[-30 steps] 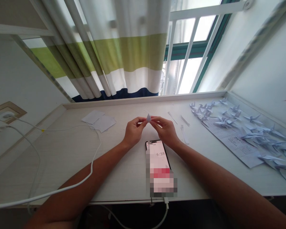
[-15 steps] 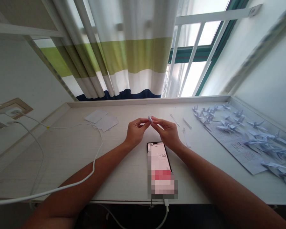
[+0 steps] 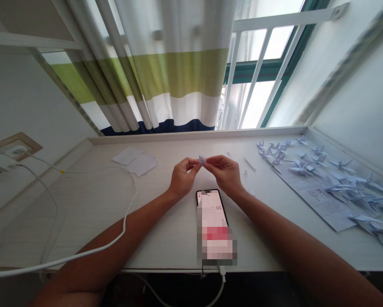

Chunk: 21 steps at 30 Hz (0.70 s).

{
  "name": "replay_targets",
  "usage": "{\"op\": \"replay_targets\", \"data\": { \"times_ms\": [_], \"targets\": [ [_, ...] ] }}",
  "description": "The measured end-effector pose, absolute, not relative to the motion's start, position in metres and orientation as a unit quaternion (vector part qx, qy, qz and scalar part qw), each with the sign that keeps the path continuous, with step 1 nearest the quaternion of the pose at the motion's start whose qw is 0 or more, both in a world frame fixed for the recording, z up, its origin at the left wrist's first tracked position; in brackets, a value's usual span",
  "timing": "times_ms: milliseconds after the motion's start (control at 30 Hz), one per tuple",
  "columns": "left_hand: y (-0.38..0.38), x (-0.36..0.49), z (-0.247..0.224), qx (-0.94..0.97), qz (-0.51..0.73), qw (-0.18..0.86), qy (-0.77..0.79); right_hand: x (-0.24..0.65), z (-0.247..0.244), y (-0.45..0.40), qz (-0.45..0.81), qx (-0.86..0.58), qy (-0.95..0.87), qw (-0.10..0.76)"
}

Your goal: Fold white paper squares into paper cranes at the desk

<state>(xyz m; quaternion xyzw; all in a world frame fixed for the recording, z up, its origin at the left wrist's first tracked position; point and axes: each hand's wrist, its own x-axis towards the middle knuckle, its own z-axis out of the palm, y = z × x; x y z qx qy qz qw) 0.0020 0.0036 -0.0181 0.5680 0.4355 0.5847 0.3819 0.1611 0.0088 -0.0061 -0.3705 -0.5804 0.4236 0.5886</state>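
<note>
Between my two hands, above the middle of the white desk (image 3: 82, 213), is a small folded white paper piece (image 3: 202, 159) with a thin point rising from it. My left hand (image 3: 182, 175) pinches its left side between thumb and fingers. From the other side my right hand (image 3: 225, 171) grips it the same way, the fingertips of both hands nearly meeting. The fingers cover part of the folds. Just below the hands lies a phone (image 3: 210, 217) with its screen lit and partly blurred out.
Several folded paper cranes (image 3: 306, 168) crowd the right side, some on a printed sheet (image 3: 319, 207). Loose white paper squares (image 3: 142, 164) lie at left. Paper strips (image 3: 250, 164) rest beyond my right hand. A white cable (image 3: 126, 213) crosses over my left forearm.
My hands have drawn slightly apart and turned the folded paper, so more of its face shows. My right hand has shifted a little right. The view has moved slightly.
</note>
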Motion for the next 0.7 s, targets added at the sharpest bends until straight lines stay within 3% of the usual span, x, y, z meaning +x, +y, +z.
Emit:
{"op": "replay_targets", "data": {
  "times_ms": [433,700],
  "targets": [
    [0.0005,0.0005,-0.0137,0.576,0.579,0.353,0.457,0.1603,-0.0007,0.0061,0.423,-0.397,-0.601,0.551],
    [0.0037,0.0008,-0.0171,0.563,0.582,0.396,0.432,0.1606,-0.0001,0.0062,0.399,-0.405,-0.621,0.539]
  ]
}}
